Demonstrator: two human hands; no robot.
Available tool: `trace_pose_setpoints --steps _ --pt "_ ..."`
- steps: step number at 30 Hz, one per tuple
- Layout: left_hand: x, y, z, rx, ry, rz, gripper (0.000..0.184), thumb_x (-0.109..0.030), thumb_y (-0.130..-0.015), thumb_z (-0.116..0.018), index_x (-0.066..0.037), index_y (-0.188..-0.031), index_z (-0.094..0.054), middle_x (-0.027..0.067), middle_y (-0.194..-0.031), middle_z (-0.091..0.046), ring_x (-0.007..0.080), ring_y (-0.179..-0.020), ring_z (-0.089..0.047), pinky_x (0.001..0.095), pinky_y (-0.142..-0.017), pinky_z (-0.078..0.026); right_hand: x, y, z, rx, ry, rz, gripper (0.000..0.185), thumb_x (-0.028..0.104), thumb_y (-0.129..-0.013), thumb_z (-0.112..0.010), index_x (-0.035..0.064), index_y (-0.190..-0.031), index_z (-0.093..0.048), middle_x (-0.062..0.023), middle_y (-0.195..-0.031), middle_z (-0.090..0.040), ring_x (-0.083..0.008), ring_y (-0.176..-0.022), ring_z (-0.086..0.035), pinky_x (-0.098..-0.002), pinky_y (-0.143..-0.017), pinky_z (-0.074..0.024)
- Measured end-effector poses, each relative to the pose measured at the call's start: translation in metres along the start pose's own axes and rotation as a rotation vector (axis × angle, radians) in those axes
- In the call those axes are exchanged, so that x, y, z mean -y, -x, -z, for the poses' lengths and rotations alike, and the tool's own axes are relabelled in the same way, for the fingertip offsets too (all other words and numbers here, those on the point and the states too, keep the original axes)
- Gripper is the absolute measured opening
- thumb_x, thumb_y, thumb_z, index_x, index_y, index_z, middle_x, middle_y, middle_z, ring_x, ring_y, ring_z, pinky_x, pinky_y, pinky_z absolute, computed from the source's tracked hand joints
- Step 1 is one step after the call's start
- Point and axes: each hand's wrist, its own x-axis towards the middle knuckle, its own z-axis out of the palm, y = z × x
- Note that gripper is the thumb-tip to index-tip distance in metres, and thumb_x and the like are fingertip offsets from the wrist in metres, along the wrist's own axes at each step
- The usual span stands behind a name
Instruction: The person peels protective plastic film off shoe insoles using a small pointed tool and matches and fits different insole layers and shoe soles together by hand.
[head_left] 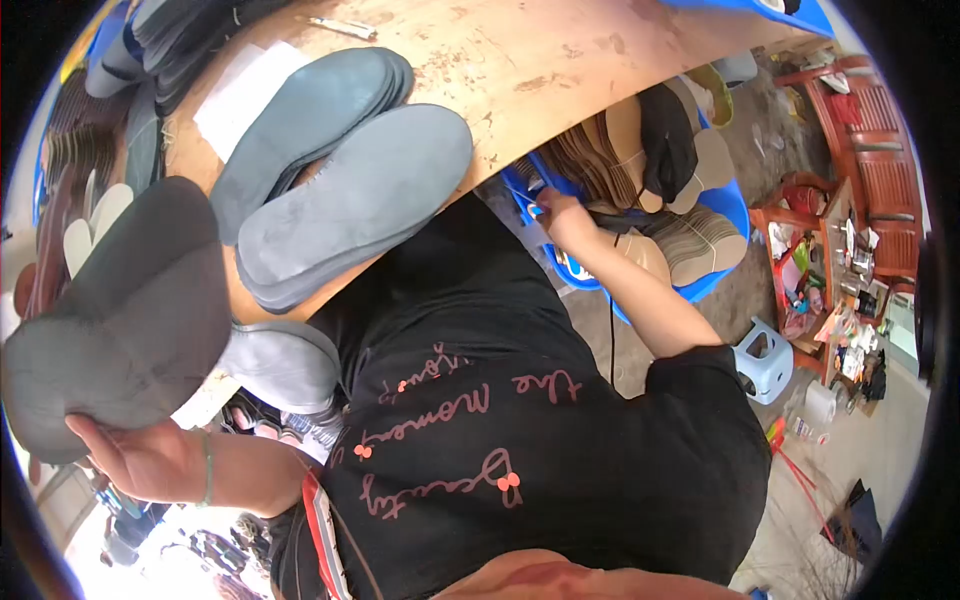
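A: What's in the left hand (150, 462)?
B: A big, flat, foot-shaped dark grey sole (140, 300). It is up by the left end of the brown wooden worktop (560, 70). The hand's grip is clamped on the sole's near edge.
A: And the right hand (572, 222)?
B: It's near the worktop's front edge. Its grip is closed around a small blue-and-white thing (537, 209). I can't tell what that is.
A: What sits on the worktop?
B: Two piles of smooth blue-grey soles (360, 190) by its front edge, with white paper (235, 105) partly under them.
A: And beside the worktop?
B: On its right, a round blue plastic tub (742, 212) holds stacks of flat tan soles (705, 245). A pale blue plastic stool (765, 365) stands farther off from the worktop.
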Motion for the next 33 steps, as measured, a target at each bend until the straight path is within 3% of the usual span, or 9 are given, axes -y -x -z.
trace_pose_setpoints --steps 2,5,8,11,15,20,23,26,33 --pt "0.001 0.003 -0.002 0.000 0.026 0.037 0.030 -0.011 -0.097 -0.058 0.004 -0.124 -0.059 0.0156 -0.128 -0.061 0.0282 -0.114 -0.058 0.0456 -0.101 -0.044 -0.048 -0.019 -0.067 0.190 0.089 -0.195 0.017 0.014 -0.085 -0.061 0.0002 -0.094 -0.066 -0.0258 -0.096 -0.067 -0.0440 -0.093 -0.064 -0.0480 -0.079 -0.0525" --pt "0.002 -0.009 0.016 0.025 0.093 0.093 0.022 -0.008 -0.091 -0.066 0.001 -0.111 -0.066 0.0160 -0.124 -0.062 0.0267 -0.109 -0.059 0.0503 -0.104 -0.041 -0.045 -0.025 -0.084 0.336 0.352 -0.147 0.028 0.024 -0.090 -0.060 0.0015 -0.104 -0.068 -0.0269 -0.098 -0.067 -0.0435 -0.090 -0.065 -0.0474 -0.077 -0.0524" --pt "-0.005 -0.008 0.016 0.065 0.091 0.121 0.021 -0.009 -0.089 -0.068 0.000 -0.109 -0.069 0.0149 -0.120 -0.064 0.0273 -0.110 -0.059 0.0493 -0.100 -0.044 -0.058 -0.029 -0.098 0.088 0.134 -0.118 0.031 0.027 -0.090 -0.061 0.0015 -0.106 -0.069 -0.0260 -0.092 -0.068 -0.0414 -0.085 -0.067 -0.0464 -0.076 -0.0523" --pt "0.006 -0.012 0.029 0.072 -0.107 0.039 0.026 -0.009 -0.090 -0.065 0.002 -0.114 -0.067 0.0161 -0.117 -0.064 0.0283 -0.108 -0.060 0.0460 -0.096 -0.049 -0.068 -0.038 -0.075 0.334 -0.202 -0.271 0.035 0.033 -0.089 -0.064 0.0001 -0.098 -0.071 -0.0235 -0.081 -0.069 -0.0374 -0.078 -0.069 -0.0454 -0.074 -0.0521" --pt "0.011 0.010 -0.013 -0.151 -0.191 0.113 0.028 -0.012 -0.095 -0.057 0.007 -0.115 -0.065 0.0190 -0.119 -0.063 0.0267 -0.110 -0.061 0.0393 -0.094 -0.052 0.027 -0.023 0.005 0.555 0.164 -0.236 0.059 0.059 -0.088 -0.057 0.0023 -0.087 -0.074 -0.0251 -0.088 -0.068 -0.0413 -0.087 -0.066 -0.0468 -0.080 -0.0515" --pt "0.023 0.012 -0.028 0.127 -0.146 0.212 0.028 -0.012 -0.094 -0.056 0.007 -0.112 -0.066 0.0165 -0.119 -0.061 0.0255 -0.110 -0.061 0.0392 -0.095 -0.051 0.080 -0.002 0.096 0.292 -0.133 0.599 0.038 0.030 -0.094 -0.060 0.0011 -0.070 -0.069 -0.0138 -0.061 -0.060 -0.0295 -0.051 -0.059 -0.0419 -0.054 -0.0453" --pt "0.033 0.017 -0.059 0.205 0.078 0.473 0.030 -0.013 -0.088 -0.063 0.006 -0.112 -0.066 0.0158 -0.113 -0.065 0.0239 -0.109 -0.062 0.0356 -0.093 -0.051 0.167 0.000 0.160 0.214 -0.516 0.313 0.028 0.024 -0.095 -0.058 -0.0003 -0.095 -0.072 -0.0132 -0.093 -0.072 -0.0227 -0.078 -0.068 -0.0379 -0.070 -0.0517" --pt "0.034 0.030 -0.085 0.470 0.024 0.574 0.038 -0.013 -0.087 -0.068 0.004 -0.120 -0.060 0.0104 -0.110 -0.068 0.0177 -0.098 -0.065 0.0297 -0.089 -0.050 0.240 -0.016 0.182 0.122 -0.819 0.671 0.034 0.021 -0.093 -0.063 -0.0026 -0.117 -0.065 -0.0133 -0.107 -0.071 -0.0137 -0.079 -0.067 -0.0273 -0.071 -0.0518" --pt "0.038 0.049 -0.113 0.681 0.078 0.363 0.042 -0.012 -0.093 -0.066 0.002 -0.130 -0.052 0.0102 -0.122 -0.062 0.0152 -0.108 -0.060 0.0300 -0.094 -0.048 0.355 -0.043 0.175 0.295 -1.132 0.613 0.031 0.011 -0.089 -0.072 0.0003 -0.114 -0.058 -0.0044 -0.093 -0.071 -0.0075 -0.079 -0.066 -0.0210 -0.070 -0.0517"
